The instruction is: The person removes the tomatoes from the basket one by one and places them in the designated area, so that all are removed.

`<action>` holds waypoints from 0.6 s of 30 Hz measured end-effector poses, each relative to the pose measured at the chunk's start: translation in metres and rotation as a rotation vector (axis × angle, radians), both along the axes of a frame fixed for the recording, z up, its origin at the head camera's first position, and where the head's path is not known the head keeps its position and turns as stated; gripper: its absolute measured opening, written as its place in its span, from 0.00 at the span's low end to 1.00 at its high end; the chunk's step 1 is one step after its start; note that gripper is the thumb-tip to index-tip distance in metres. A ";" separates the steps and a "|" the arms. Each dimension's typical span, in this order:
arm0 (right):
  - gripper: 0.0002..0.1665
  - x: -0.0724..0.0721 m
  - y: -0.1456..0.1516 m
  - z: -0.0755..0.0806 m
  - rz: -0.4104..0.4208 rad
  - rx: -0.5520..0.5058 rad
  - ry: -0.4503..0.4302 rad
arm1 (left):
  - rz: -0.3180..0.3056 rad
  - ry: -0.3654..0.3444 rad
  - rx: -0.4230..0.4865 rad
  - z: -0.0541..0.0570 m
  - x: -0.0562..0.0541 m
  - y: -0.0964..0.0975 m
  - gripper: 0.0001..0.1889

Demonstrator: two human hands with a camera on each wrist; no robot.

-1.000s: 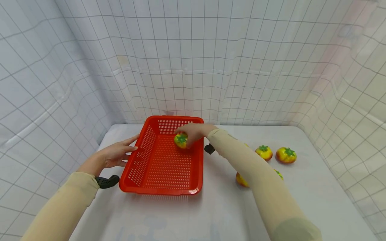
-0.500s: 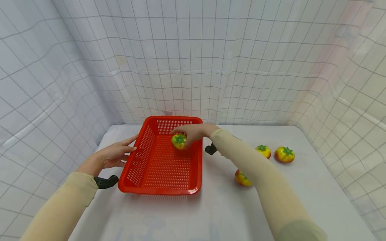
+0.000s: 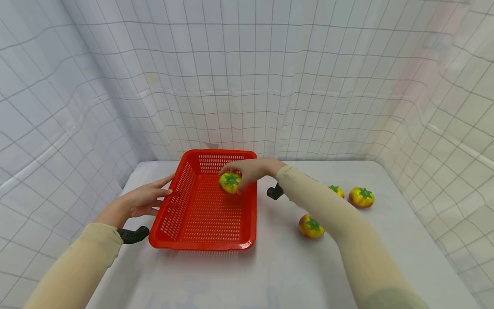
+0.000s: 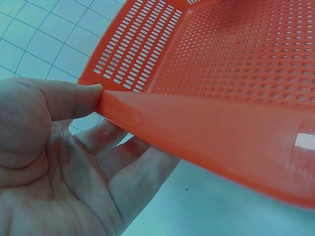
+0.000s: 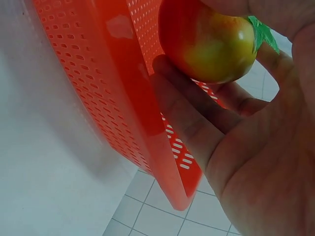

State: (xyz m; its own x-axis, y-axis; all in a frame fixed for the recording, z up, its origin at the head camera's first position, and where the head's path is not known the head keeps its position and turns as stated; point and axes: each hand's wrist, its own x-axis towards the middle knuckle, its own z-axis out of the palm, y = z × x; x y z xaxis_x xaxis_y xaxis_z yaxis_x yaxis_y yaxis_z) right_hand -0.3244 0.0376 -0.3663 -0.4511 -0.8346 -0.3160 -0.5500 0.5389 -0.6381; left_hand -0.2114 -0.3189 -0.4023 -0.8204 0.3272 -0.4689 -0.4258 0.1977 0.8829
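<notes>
My right hand (image 3: pixel 250 171) holds a red-and-yellow tomato (image 3: pixel 230 183) with a green star-shaped leaf top, over the inside of a red plastic basket (image 3: pixel 252 223) near its right wall. In the right wrist view the tomato (image 5: pixel 211 44) sits between the thumb and the fingers (image 5: pixel 187 108), beside the basket's rim (image 5: pixel 142 113). At the basket's left side, my left hand (image 3: pixel 144 199) pinches the rim. Seen from the left wrist, the thumb (image 4: pixel 78 98) lies at the rim's edge, with the other fingers beneath it.
On the white table (image 3: pixel 285 266), right of the basket, lie more tomatoes: one in front (image 3: pixel 311 226), one at the far right (image 3: pixel 361 197), and one partly behind the right forearm (image 3: pixel 337 191). White gridded curtains (image 3: pixel 254 86) enclose the back and sides.
The right forearm has shifted slightly, uncovering more of the front tomato on the table and hiding others. The right hand keeps the tomato over the basket; the left hand stays at the rim.
</notes>
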 end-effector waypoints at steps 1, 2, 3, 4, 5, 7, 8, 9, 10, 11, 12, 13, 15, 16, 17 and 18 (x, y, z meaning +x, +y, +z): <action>0.40 0.001 0.001 0.001 0.001 -0.002 -0.003 | -0.001 -0.002 0.004 0.000 0.000 0.000 0.38; 0.39 0.001 0.003 0.001 0.003 -0.003 -0.006 | -0.002 -0.002 0.005 0.001 0.000 0.000 0.37; 0.38 0.002 0.004 0.002 0.006 -0.003 -0.004 | -0.003 -0.002 0.005 0.001 0.000 0.000 0.37; 0.38 0.002 0.006 0.003 0.008 -0.005 -0.007 | -0.002 -0.003 0.007 0.001 0.000 0.000 0.37; 0.38 0.003 0.007 0.004 0.010 -0.009 -0.012 | -0.002 -0.003 0.007 0.001 0.001 0.000 0.37; 0.39 0.004 0.010 0.005 0.015 -0.022 -0.020 | -0.001 -0.003 0.008 0.001 0.001 0.000 0.37; 0.39 0.004 0.012 0.005 0.018 -0.025 -0.022 | 0.001 -0.003 0.007 0.001 0.001 0.000 0.37; 0.39 0.004 0.014 0.006 0.020 -0.032 -0.027 | 0.001 -0.003 0.007 0.000 0.000 0.000 0.37; 0.40 0.004 0.015 0.006 0.023 -0.039 -0.033 | 0.003 -0.003 0.007 0.000 0.000 0.000 0.37; 0.40 0.004 0.017 0.006 0.024 -0.044 -0.037 | 0.003 -0.003 0.006 0.000 0.000 0.000 0.37; 0.40 0.004 0.019 0.007 0.027 -0.051 -0.044 | 0.004 -0.003 0.005 0.000 0.000 0.000 0.37; 0.41 0.004 0.021 0.007 0.031 -0.060 -0.052 | 0.004 -0.002 0.004 0.000 0.000 0.000 0.37; 0.41 0.004 0.025 0.008 0.029 -0.071 -0.066 | 0.004 -0.001 0.002 -0.001 0.000 0.000 0.38; 0.41 0.004 0.027 0.009 0.031 -0.076 -0.073 | 0.004 0.000 0.001 -0.001 0.000 0.000 0.37; 0.41 0.004 0.030 0.010 0.029 -0.081 -0.080 | 0.004 0.001 0.001 -0.001 0.000 0.000 0.38; 0.41 0.004 0.032 0.011 0.028 -0.087 -0.090 | 0.004 0.001 0.000 -0.001 0.000 0.000 0.38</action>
State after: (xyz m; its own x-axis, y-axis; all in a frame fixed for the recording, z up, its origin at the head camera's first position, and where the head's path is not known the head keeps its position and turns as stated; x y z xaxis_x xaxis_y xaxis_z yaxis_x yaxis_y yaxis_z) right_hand -0.3207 0.0694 -0.3557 -0.4001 -0.8726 -0.2802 -0.5028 0.4646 -0.7289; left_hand -0.2115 -0.3189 -0.4030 -0.8223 0.3240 -0.4678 -0.4253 0.1961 0.8835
